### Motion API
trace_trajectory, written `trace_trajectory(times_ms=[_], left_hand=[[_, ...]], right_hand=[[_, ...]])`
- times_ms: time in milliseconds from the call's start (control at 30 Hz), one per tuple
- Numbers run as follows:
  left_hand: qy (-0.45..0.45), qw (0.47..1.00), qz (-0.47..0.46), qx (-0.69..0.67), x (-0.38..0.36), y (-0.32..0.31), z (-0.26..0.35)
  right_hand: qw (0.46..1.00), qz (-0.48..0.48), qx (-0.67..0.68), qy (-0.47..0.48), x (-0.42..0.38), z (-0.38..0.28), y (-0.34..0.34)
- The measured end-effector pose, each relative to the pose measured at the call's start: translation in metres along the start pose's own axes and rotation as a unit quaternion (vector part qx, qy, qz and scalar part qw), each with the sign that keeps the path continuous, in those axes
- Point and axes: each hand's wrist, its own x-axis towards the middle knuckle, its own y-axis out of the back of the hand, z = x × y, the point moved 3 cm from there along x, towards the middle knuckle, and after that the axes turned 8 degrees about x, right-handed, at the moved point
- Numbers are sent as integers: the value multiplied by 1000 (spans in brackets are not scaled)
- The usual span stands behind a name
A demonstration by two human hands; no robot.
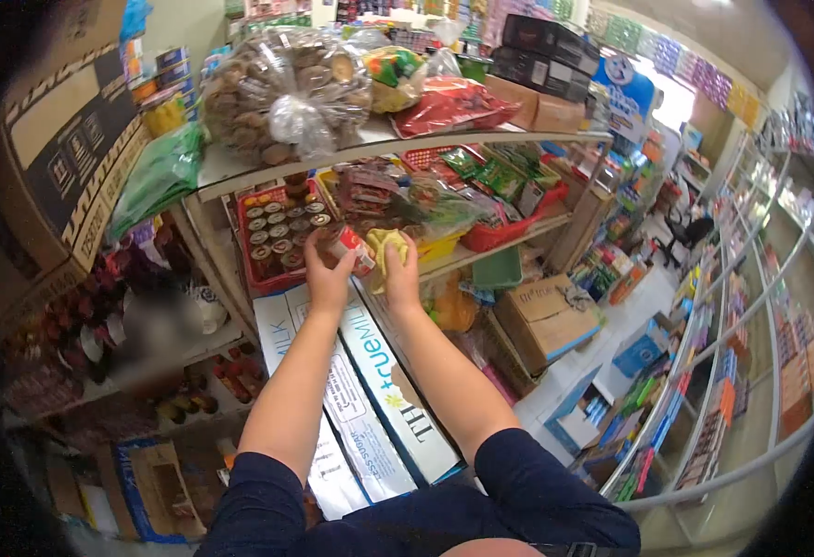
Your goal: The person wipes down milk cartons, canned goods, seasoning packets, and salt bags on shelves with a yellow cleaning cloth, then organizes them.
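Note:
My left hand (pixel 329 275) is closed around a small red can (pixel 354 249) with a white patch on its side. Close beside it, my right hand (pixel 398 271) grips a crumpled yellow cloth (pixel 386 247), which is next to the can. Behind my left hand stands a red basket (pixel 244 252) holding several small cans and jars (pixel 277 229) with round lids. Under my forearms lie white milk cartons (pixel 374 367) with blue and green print.
Above is a shelf (pixel 407 144) carrying a big clear bag of brown round items (pixel 281 88) and a red bag (pixel 453 107). A yellow basket (pixel 439 249) and a red basket (pixel 509 232) of packets sit to the right. An opened cardboard box (pixel 548 316) is on the floor.

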Motion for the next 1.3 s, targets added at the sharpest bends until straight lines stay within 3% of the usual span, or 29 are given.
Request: trace_trajectory(times_ms=[67,100,200,233,300,367,400,433,500,600,767,867,967,1100,1167,1233,1300], left_hand=[[26,996,8,-82,3,-6,-18],[-6,997,22,-78,4,-10,-34],[26,995,-75,-63,4,-16,-56],[69,989,-104,-84,3,-16,-46],[165,962,-171,-133,-5,-17,-33],[147,959,-180,-160,-4,-25,-60],[67,979,-184,-61,1,-26,-79],[57,982,-181,-2,-1,-21,-67],[142,961,-231,-61,-6,-16,-47],[129,960,-239,75,-10,-10,-30],[77,959,-202,184,-15,-17,-33],[39,949,-224,221,-17,-15,-24],[-28,933,-205,295,-25,-12,-4],[-143,928,-126,321,-23,-17,-13],[-112,950,-52,288,-21,-13,-12],[-94,952,56,287,-16,-11,-18],[-96,967,88,218,-8,-4,-25]], right_hand=[[998,-45,39,23,-3,-3,-7],[993,-87,-34,72,0,3,-5],[994,-89,-43,49,-2,11,-3],[997,-72,-3,8,-4,6,-7],[998,-65,0,21,-1,9,-2],[998,-49,15,23,9,14,4],[1000,-23,3,15,13,22,15],[999,-25,9,-25,9,21,18],[998,-39,7,-54,6,11,10],[998,-48,-26,-37,9,5,8],[964,-50,-229,127,7,-6,5],[972,-10,-196,132,11,-4,8],[997,-17,-70,-14,32,16,34],[985,-62,17,-161,19,14,16],[966,-107,80,-222,-4,5,-6],[967,-117,19,-226,0,26,-1],[949,-163,40,-266,-14,30,-17]])
